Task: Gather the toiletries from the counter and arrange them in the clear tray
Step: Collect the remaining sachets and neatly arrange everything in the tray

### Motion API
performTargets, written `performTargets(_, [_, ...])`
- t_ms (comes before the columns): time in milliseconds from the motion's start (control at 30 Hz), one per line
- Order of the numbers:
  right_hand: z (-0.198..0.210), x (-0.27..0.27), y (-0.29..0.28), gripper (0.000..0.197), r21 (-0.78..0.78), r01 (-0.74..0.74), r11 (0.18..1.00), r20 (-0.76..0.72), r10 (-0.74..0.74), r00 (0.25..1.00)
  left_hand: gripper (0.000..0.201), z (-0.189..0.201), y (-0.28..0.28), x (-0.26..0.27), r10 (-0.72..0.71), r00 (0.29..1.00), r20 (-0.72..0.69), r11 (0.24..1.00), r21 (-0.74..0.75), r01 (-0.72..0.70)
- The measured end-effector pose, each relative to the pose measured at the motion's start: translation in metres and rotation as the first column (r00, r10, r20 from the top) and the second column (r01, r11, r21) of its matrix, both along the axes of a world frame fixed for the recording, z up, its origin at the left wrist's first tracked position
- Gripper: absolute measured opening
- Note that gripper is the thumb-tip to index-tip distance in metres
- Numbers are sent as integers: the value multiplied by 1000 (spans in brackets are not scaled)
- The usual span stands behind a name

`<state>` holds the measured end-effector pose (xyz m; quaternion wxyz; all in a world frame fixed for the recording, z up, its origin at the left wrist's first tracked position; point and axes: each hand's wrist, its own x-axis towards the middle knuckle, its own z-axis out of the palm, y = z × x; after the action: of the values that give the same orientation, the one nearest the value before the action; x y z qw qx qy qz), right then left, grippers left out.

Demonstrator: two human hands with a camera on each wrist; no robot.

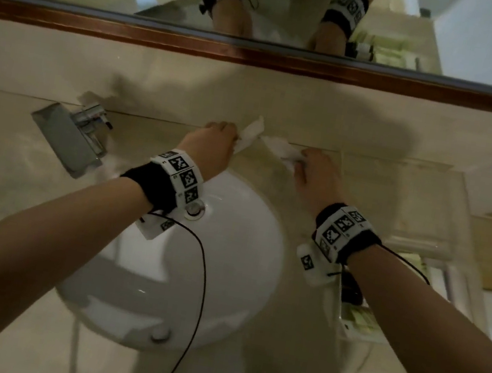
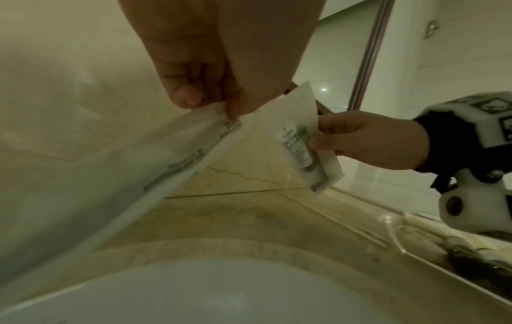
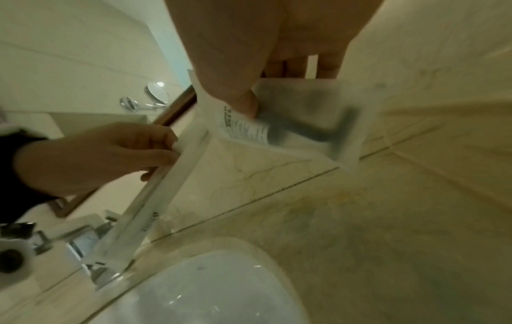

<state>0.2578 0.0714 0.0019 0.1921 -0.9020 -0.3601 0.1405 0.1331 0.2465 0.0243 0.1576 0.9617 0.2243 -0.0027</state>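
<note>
While your forearms are reaching over the white basin (image 1: 225, 267), both of your hands are gripping sachets above the counter (image 1: 13, 181) behind it. Your left hand (image 1: 209, 145) is pinching a long, narrow white sachet (image 2: 138, 175) at its top edge, thumb and fingers curled on it; the packet is hanging tilted, semi-opaque, with a line of dark print running along one side, and what it holds cannot be made out. Your right hand (image 1: 314, 174) is holding a shorter, squarer sachet (image 3: 304, 122) between thumb and fingers. That one is frosted white too, with a printed label at one end, and a dark T-shaped form, likely a razor, is showing through the wrapping, blurred. The two packets are sitting just beside each other, their top corners near or touching; which one you cannot tell from these views. Both are off the counter, in the air in front of the wall.

To your right, the clear tray (image 1: 395, 210) is lying on the counter, its nearer part already holding small bottles and pale green packets (image 1: 362, 321). To your left, a chrome tap (image 1: 79, 134) is standing at the counter's back edge. Farther on, the wood-framed mirror (image 1: 266, 9) is reflecting your wrists.
</note>
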Motion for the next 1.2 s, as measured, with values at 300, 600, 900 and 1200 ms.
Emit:
performTargets(300, [35,17,-163,18,307,-66,949,297,-30,954,22,30,-124,31,-188,981,43,982,-12,189])
performTargets(600, [-16,6,-280,43,-162,-140,977,79,154,985,20,29,-233,55,-223,975,6,975,2,223])
performTargets(900, [-8,34,-321,15,283,402,871,-493,-227,840,17,22,-309,88,-354,931,-92,935,-63,349])
performTargets(1200, [-6,40,-341,9,209,691,692,-952,-19,307,23,4,-374,99,-495,835,-239,867,-67,494])
